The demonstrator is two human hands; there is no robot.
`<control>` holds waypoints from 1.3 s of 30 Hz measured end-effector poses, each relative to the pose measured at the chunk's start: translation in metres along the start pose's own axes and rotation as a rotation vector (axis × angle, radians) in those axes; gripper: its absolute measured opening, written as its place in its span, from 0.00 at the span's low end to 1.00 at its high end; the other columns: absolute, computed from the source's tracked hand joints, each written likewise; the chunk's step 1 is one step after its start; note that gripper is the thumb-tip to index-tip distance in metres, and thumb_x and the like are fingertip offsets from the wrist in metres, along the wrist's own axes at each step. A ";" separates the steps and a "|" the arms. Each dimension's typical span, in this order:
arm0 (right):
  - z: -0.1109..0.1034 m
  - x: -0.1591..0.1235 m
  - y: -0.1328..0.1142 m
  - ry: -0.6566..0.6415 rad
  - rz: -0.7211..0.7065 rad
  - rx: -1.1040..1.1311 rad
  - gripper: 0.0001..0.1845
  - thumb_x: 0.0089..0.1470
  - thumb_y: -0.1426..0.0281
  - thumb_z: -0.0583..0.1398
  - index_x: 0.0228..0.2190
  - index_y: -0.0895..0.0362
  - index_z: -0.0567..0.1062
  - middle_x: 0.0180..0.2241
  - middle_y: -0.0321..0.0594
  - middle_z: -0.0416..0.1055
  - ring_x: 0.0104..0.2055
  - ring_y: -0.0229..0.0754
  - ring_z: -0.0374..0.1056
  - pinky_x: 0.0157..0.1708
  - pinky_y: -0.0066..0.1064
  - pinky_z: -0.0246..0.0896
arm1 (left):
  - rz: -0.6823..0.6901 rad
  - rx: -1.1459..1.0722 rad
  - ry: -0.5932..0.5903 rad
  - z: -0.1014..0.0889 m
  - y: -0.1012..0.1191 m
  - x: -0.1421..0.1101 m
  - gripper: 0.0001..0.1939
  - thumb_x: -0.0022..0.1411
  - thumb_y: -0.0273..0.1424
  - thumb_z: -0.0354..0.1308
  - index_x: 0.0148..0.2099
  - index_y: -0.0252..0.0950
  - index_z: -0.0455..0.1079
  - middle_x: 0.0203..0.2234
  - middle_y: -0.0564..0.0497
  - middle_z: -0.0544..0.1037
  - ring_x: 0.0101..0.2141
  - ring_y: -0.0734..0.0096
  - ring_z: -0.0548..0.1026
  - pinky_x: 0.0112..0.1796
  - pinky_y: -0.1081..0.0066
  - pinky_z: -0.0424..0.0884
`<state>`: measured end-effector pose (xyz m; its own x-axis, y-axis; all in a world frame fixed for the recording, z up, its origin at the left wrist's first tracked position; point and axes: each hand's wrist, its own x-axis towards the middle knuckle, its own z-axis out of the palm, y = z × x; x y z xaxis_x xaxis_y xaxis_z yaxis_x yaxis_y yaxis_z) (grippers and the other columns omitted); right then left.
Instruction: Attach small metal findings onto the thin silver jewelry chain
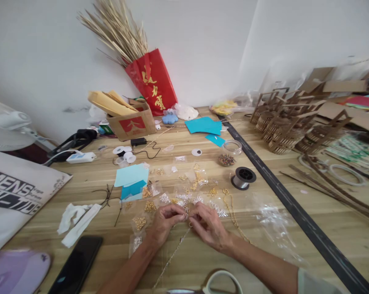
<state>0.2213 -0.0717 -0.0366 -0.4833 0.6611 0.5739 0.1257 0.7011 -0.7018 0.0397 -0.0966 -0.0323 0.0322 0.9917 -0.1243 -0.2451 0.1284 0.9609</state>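
My left hand (168, 219) and my right hand (209, 227) meet fingertip to fingertip over the middle of the table, both pinched closed. A thin gold-coloured chain (173, 255) rises from the near edge to my right fingertips. What my left fingers pinch is too small to make out. Just beyond the hands lie piles of small silver and gold jewelry findings (184, 197), some on clear bags. Gold beads (139, 223) rest left of my left hand. Silver rings (218, 209) and a second gold chain (231, 211) lie right of my right hand.
White-handled scissors (222, 281) lie at the near edge, a black phone (77, 263) to the left. A wire spool (243, 178) stands right of a bead dish (227, 159). Woven baskets (279, 136) crowd the far right. A red bag (156, 81) leans at the wall.
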 end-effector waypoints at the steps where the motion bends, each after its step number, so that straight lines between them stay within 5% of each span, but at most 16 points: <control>1: 0.000 0.000 0.000 0.002 -0.001 -0.001 0.04 0.60 0.74 0.55 0.33 0.56 0.69 0.27 0.37 0.67 0.28 0.38 0.62 0.27 0.29 0.57 | 0.002 0.001 0.001 0.000 0.000 0.000 0.06 0.44 0.30 0.71 0.27 0.34 0.79 0.25 0.51 0.78 0.29 0.72 0.72 0.34 0.74 0.67; 39: 0.000 0.000 0.002 -0.033 -0.006 -0.005 0.04 0.60 0.74 0.54 0.34 0.55 0.68 0.28 0.37 0.66 0.28 0.38 0.62 0.26 0.28 0.56 | -0.017 0.098 0.004 0.001 0.003 -0.002 0.06 0.44 0.28 0.70 0.27 0.34 0.77 0.25 0.51 0.78 0.28 0.72 0.73 0.33 0.74 0.67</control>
<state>0.2216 -0.0708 -0.0379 -0.5125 0.6477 0.5637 0.1268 0.7064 -0.6964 0.0403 -0.0978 -0.0288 0.0314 0.9894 -0.1420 -0.1487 0.1452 0.9782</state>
